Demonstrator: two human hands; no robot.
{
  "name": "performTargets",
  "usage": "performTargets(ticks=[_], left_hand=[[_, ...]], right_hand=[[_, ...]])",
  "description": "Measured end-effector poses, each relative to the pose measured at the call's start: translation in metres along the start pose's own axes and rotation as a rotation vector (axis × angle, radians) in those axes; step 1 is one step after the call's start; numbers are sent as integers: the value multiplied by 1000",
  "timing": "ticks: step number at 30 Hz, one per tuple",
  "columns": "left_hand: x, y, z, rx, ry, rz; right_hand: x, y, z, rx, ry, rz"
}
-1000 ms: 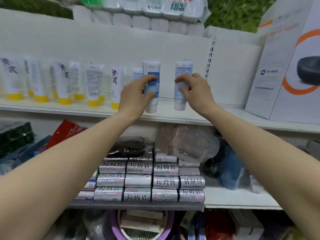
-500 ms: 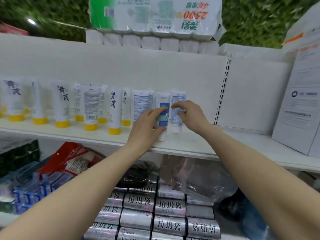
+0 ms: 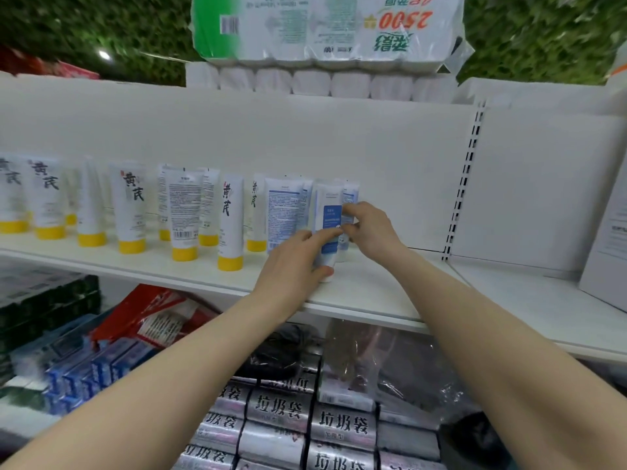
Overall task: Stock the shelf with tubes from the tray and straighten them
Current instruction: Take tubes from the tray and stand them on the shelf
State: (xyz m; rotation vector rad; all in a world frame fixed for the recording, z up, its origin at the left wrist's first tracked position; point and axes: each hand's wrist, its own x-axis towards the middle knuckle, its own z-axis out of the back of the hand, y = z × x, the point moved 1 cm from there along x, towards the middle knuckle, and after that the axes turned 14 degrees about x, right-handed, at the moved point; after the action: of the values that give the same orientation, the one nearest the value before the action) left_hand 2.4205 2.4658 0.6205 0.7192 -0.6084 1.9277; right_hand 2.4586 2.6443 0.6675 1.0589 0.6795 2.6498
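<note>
White plastic with a blue label panel down its front: that is the tube (image 3: 328, 228) I have in both hands, standing cap-down on the shelf (image 3: 366, 293) at the right end of the row. My left hand (image 3: 292, 266) is wrapped round its lower half, fingers across the front and thumb near the white cap at the bottom. My right hand (image 3: 368, 228) reaches in from the other side, with its fingertips pinching the tube's right edge about halfway up. Directly behind it stands a second blue-and-white tube (image 3: 349, 198), of which I can see only the top and a strip of printed label; my right hand covers the rest, so I cannot tell whether the two tubes touch. To the left is a wider tube (image 3: 283, 212) showing small blue print I cannot read, then a line of white tubes with yellow caps (image 3: 130, 212), the farthest ones smeared by blur and cut off at the frame edge. Above the back panel sits a wrapped pack of paper rolls (image 3: 325, 28), its top out of view. Below the shelf, stacked silver rolls (image 3: 281, 412) are partly hidden by my forearms.
</note>
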Motion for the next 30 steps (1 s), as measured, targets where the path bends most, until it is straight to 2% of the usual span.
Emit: performTargets(ticks=[10,15,22,30], left_hand=[[5,-6,1,53,76,18],[-6,-10,11,53,54,2],[-40,-28,35,56,-65,45],[-110,-80,34,-51,-70,8]], right_hand=[[-4,-7,1,-39,76,38],[-28,6,19,-99,43,51],[-100,37,51,-298,1,138],[-220,47,73,-325,-86,156]])
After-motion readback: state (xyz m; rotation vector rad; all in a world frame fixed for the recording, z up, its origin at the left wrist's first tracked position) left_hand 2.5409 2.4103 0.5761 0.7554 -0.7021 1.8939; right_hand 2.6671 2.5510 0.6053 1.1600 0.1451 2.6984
